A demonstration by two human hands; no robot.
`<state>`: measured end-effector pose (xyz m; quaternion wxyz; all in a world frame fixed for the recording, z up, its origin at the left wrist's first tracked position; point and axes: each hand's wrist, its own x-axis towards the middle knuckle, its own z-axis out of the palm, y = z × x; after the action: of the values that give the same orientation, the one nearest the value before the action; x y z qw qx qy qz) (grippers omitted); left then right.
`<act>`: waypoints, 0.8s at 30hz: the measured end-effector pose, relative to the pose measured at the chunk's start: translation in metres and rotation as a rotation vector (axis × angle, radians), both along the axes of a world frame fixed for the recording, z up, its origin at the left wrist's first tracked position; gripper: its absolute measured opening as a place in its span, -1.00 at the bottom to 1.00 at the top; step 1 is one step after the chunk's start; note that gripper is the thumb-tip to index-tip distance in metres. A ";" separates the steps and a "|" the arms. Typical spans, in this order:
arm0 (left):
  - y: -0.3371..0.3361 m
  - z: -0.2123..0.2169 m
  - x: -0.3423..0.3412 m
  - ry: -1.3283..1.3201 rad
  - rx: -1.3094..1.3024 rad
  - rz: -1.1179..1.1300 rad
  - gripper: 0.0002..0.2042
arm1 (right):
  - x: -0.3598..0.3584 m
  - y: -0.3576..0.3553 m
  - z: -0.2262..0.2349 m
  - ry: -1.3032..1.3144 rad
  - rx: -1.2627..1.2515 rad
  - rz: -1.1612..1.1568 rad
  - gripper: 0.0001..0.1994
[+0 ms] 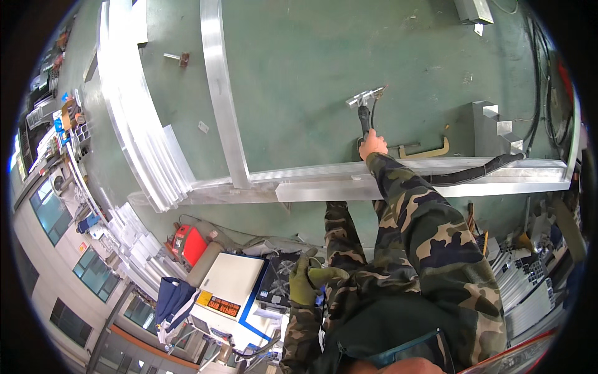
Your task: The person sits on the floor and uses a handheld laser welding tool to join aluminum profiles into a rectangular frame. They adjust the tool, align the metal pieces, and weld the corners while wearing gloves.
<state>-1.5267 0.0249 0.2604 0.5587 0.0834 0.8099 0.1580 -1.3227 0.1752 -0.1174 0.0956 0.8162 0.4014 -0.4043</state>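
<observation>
My right hand [374, 145], bare, is closed round the black grip of a handheld welding gun [364, 112] with a silver head. The gun rests or hovers over the green work surface; I cannot tell whether it touches. My left hand [309, 278], in an olive-green glove, is held low beside my body. Its thumb stands apart from the loosely bent fingers, and nothing shows between them. Below my right hand, a long silver metal profile [349, 190] runs across the near edge of the surface. A brass-coloured clamp [430, 151] lies just right of the gun.
Long metal profiles [134, 106] lie at the left, and a single bar [222, 93] runs away from me. A small hammer [181, 59] lies between them. Silver blocks [492, 129] and a black sheathed cable [476, 172] are at the right. A white machine [230, 280] stands lower left.
</observation>
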 end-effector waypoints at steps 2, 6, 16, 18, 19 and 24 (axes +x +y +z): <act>0.009 0.001 0.009 -0.009 -0.024 0.078 -0.55 | -0.002 -0.004 -0.006 -0.016 -0.036 0.039 -0.55; 0.006 -0.005 0.015 0.002 0.040 -0.025 -0.53 | 0.002 -0.008 -0.042 0.019 -0.192 -0.041 -0.53; -0.004 -0.020 -0.012 0.165 0.362 -0.465 -0.57 | 0.040 0.020 0.034 0.165 -0.390 0.444 -0.30; -0.002 -0.041 -0.029 0.257 0.489 -0.754 -0.48 | 0.055 0.014 0.062 0.256 -0.216 0.464 -0.34; -0.004 -0.050 -0.036 0.106 0.426 -0.512 -0.44 | 0.060 0.009 0.073 0.330 -0.047 0.506 -0.36; 0.021 -0.035 -0.035 -0.590 0.261 0.880 -0.39 | 0.032 -0.017 0.183 1.266 0.089 0.299 -0.45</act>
<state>-1.5614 0.0457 0.2251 0.6282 -0.2426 0.5509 0.4929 -1.2910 0.1584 0.0659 -0.1379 0.3588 0.5058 -0.7723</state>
